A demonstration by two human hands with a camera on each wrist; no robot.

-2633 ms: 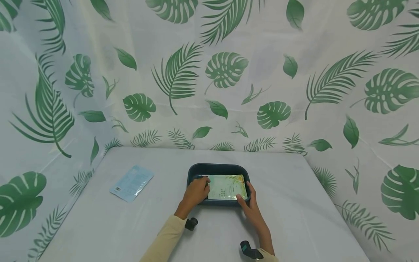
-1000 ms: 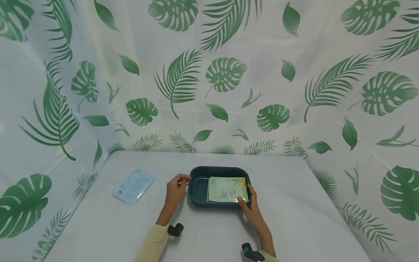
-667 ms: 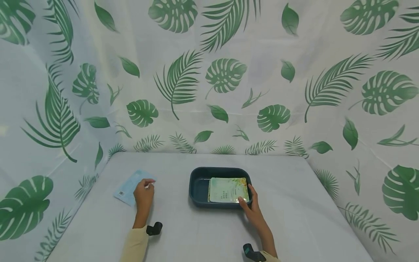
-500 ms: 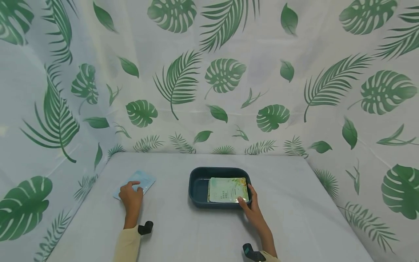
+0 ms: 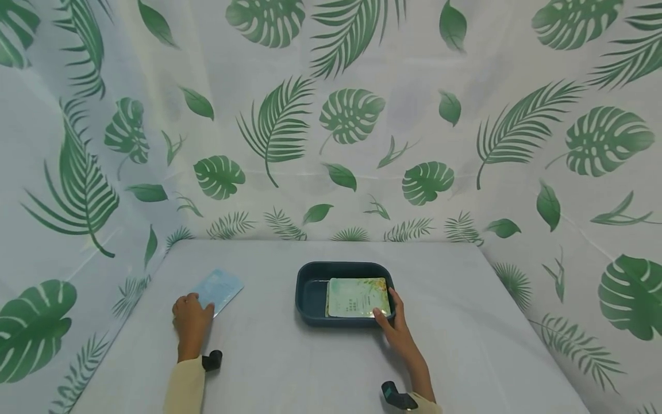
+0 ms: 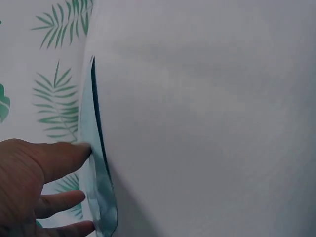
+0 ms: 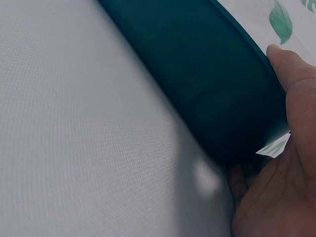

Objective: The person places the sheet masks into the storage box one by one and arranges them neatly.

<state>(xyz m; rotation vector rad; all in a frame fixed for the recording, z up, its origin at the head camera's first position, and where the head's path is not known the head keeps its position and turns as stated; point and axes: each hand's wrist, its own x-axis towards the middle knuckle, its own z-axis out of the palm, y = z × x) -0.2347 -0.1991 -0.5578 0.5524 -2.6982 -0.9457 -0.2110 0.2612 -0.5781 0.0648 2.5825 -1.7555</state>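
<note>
A flat light-blue sachet (image 5: 221,288), like a face-mask packet, lies on the white table at the left. My left hand (image 5: 191,322) is over its near-left end; in the left wrist view the thumb (image 6: 69,157) touches the sachet (image 6: 91,123) and the fingers (image 6: 61,203) reach its edge, fairly straight. My right hand (image 5: 400,333) holds the right end of a dark teal plastic tray (image 5: 312,302), thumb over the rim and fingers along the outer wall. Inside the tray, towards its right, lie pale-green printed sachets (image 5: 357,298), apparently stacked.
A white cloth covers the table (image 5: 289,368). A curtain (image 5: 393,115) printed with green leaves hangs behind it and at both sides. Bare tablecloth separates the blue sachet from the tray. Each wrist wears a small black camera.
My left hand has left the tray, swung left, and come down onto the near end of the blue sachet. My right hand has stayed on the tray throughout.
</note>
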